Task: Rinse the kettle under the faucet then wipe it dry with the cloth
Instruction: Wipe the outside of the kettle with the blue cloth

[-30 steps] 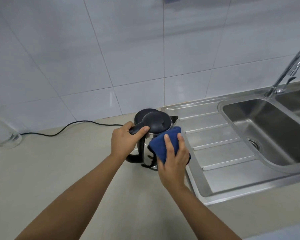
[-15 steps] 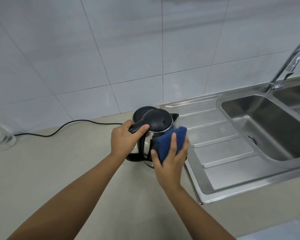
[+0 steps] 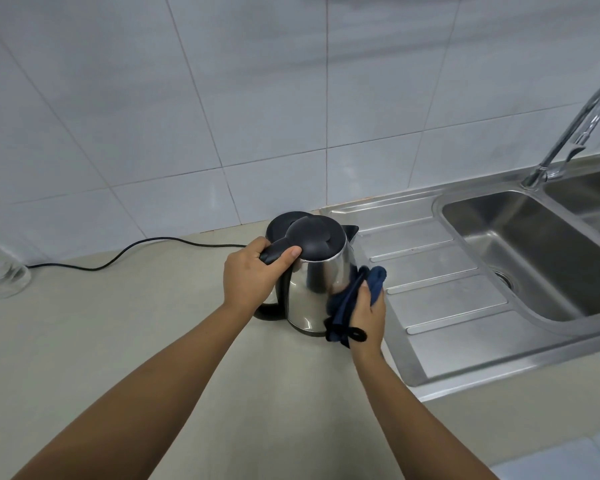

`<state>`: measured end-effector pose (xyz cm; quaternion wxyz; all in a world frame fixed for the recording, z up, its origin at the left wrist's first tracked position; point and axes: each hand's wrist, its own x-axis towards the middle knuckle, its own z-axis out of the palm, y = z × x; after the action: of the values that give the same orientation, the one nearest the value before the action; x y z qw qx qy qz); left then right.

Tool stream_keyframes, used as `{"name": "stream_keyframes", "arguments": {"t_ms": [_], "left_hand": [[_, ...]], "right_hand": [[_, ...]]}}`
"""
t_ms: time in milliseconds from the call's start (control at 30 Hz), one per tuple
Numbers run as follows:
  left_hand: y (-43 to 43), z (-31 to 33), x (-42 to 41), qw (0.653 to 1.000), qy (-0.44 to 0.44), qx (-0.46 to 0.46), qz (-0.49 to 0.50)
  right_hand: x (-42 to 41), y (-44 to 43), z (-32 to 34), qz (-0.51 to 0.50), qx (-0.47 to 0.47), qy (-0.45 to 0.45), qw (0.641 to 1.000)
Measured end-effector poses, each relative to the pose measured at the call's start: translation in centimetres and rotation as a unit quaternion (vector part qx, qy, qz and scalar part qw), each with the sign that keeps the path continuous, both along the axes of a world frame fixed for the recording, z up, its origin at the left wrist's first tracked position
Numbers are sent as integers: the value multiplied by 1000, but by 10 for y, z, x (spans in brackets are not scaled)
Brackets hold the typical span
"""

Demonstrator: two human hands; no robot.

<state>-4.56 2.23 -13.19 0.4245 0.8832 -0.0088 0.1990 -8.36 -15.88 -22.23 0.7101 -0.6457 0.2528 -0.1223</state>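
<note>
Fingers (image 3: pixel 257 251) of the left hand (image 3: pixel 248 277) curl tightly round the black plastic handle (image 3: pixel 274 253) of the polished stainless-steel kettle with a domed black lid (image 3: pixel 317 285), with the thumb laid along the top of the grip. The right hand (image 3: pixel 369 317) clutches a bunched dark blue cloth with a black hanging loop (image 3: pixel 374 282) and presses it against the kettle's right flank. The kettle stands upright on the smooth beige counter (image 3: pixel 153 323), just beside the raised left edge of the ribbed steel drainboard (image 3: pixel 447 306). Beyond that lies the deep steel sink basin (image 3: pixel 534 254), with a curved chrome faucet (image 3: pixel 575 133) rising at its far rim. The counter stretches wide to the left, where a thin black cord (image 3: pixel 136 249) trails along the glossy white tiled wall (image 3: pixel 257 98).
</note>
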Motion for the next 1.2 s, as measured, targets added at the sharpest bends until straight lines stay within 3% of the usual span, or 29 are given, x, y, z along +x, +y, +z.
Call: {"name": "stream_keyframes", "arguments": {"t_ms": [267,433,533,667,733,800,833,933,1033,1100,1200], "left_hand": [[3,-1,2,1000,2,-4,-11],[0,0,1,1000,9,-1,-3],[0,0,0,1000,13,2,-2],[1,2,1,1000,11,2,-1],[1,1,1,1000,12,2,-7],[3,1,2,1000,16,1,-10],[3,2,3,1000,18,0,-11],[7,1,6,1000,12,6,-26],[9,3,5,998,-2,-4,-57],[10,2,5,997,-10,-16,-72],[11,2,6,996,-8,-16,-83]], "right_hand": [[4,10,36,-4,-91,-91,992],[26,-13,29,34,-34,1,999],[9,-4,9,7,-26,27,999],[-22,25,-3,-4,-81,-62,995],[-35,37,-7,12,-183,-84,979],[-37,40,-8,4,-339,-151,928],[-36,39,-7,-1,-418,-203,886],[-26,27,-10,34,-605,-306,734],[-27,12,-16,89,-716,-357,593],[-24,10,-10,113,-744,-361,552],[-18,17,11,107,-743,-353,559]]}}
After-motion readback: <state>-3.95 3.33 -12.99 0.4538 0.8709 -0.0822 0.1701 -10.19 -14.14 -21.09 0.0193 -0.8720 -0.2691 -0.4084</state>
